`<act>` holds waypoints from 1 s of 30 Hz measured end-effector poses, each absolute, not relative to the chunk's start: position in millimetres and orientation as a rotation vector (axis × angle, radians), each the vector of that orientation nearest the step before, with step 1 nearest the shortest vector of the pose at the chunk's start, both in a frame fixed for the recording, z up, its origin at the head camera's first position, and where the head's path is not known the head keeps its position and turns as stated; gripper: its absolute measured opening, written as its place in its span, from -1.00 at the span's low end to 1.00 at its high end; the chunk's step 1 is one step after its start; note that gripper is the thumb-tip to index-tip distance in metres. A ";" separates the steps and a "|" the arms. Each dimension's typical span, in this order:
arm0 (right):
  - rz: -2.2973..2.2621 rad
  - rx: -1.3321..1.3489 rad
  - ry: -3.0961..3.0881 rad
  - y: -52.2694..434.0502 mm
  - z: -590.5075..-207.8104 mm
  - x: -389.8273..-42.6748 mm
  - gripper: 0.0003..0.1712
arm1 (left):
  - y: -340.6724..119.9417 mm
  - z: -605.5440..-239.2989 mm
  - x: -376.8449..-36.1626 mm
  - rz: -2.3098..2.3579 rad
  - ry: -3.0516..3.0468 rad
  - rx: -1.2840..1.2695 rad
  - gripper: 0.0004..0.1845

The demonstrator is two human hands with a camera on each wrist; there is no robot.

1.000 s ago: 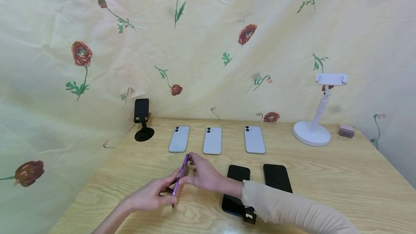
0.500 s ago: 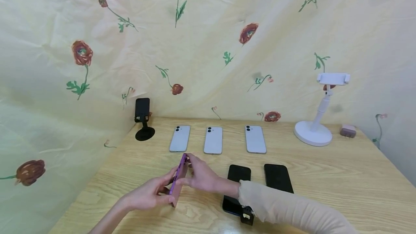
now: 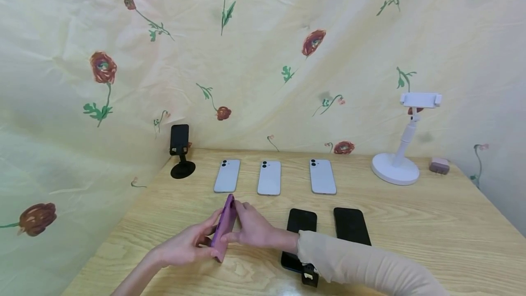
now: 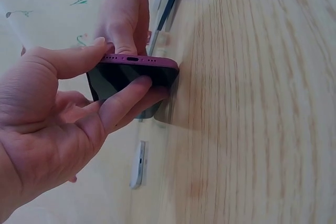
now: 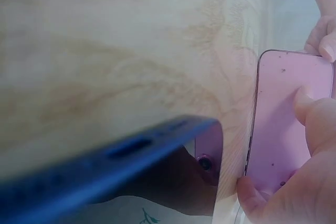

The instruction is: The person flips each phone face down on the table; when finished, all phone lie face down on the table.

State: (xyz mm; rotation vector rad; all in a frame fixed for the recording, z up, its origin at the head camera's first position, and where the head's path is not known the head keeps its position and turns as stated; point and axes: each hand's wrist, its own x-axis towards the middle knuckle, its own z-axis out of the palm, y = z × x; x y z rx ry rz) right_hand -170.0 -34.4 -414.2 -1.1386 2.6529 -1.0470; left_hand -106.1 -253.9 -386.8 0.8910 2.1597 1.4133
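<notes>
A pink phone [image 3: 227, 224] stands tilted on its long edge, low over the wooden table, held between both hands. My left hand [image 3: 182, 245] grips its near end, thumb at the bottom edge and fingers against the dark screen [image 4: 118, 80]. My right hand [image 3: 255, 226] holds the far end, with its thumb pressed on the pink back [image 5: 278, 124]. Some of the right fingers are hidden behind the phone. Beneath the right forearm lies a black-screened phone [image 3: 302, 218], partly covered by the sleeve; its blue edge [image 5: 131, 148] looms blurred in the right wrist view.
Three pale phones lie face down in a row: left [image 3: 227, 176], middle [image 3: 269, 178] and right [image 3: 322, 176]. Another black phone [image 3: 351, 225] is beside the right sleeve. A black phone stand [image 3: 182, 169], a white stand [image 3: 395, 168] and a pinkish plug [image 3: 439, 166] sit at the back.
The pink phone has rolled in the hands, from nearly edge-on to showing its pink back. My right hand has shifted slightly left with it; the left hand has barely moved.
</notes>
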 end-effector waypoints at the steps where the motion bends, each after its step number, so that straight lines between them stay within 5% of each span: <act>1: -1.027 -1.130 2.665 -35.0 -414.1 -169.4 0.15 | -254.4 -386.9 -106.2 1.419 2.153 0.889 -0.03; 30: -0.578 -1.101 2.860 -44.6 -416.5 -158.9 0.42 | -263.1 -385.7 -105.8 1.335 2.356 0.724 0.20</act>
